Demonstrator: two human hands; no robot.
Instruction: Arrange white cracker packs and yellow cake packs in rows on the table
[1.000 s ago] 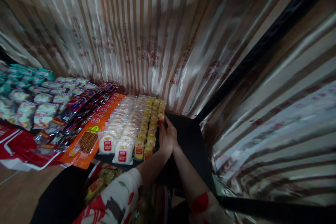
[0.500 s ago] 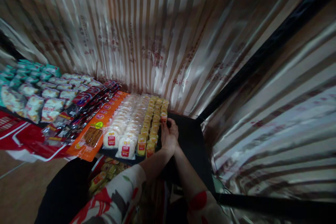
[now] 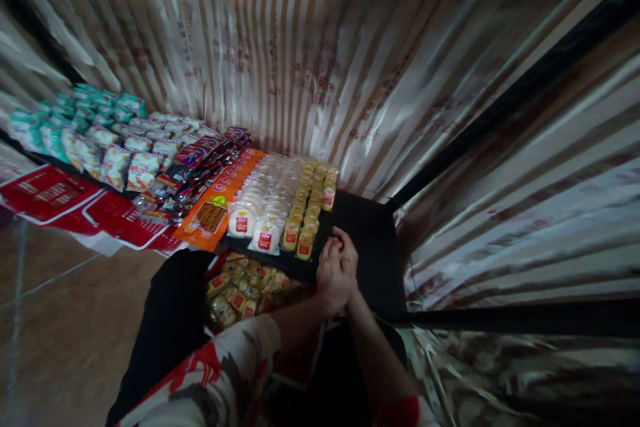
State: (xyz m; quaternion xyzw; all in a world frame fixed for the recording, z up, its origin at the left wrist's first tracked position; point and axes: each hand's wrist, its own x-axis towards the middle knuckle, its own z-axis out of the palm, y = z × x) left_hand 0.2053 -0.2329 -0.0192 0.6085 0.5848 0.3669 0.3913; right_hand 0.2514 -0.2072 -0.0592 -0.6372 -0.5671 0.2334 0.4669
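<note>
My left hand and my right hand are pressed together over the near part of the black shelf. Their fingers are closed and point away from me. Whatever may lie between the palms is hidden. Just left of them are rows of small yellow snack packets with red labels. A shorter row ends in a front packet beyond my fingertips, apart from them. Below and left of my wrists, a red-edged container holds loose packets of a similar yellow kind.
Leftward along the shelf lie white round-cracker packs, an orange stick-snack bag, dark packets, white bags and teal bags. Striped plastic sheeting hangs behind. A black post slants at right.
Both hands have drawn back toward me from the short row of yellow packets, staying together. Its front packet now shows clear of the fingers. The view has shifted, showing more of the container below.
</note>
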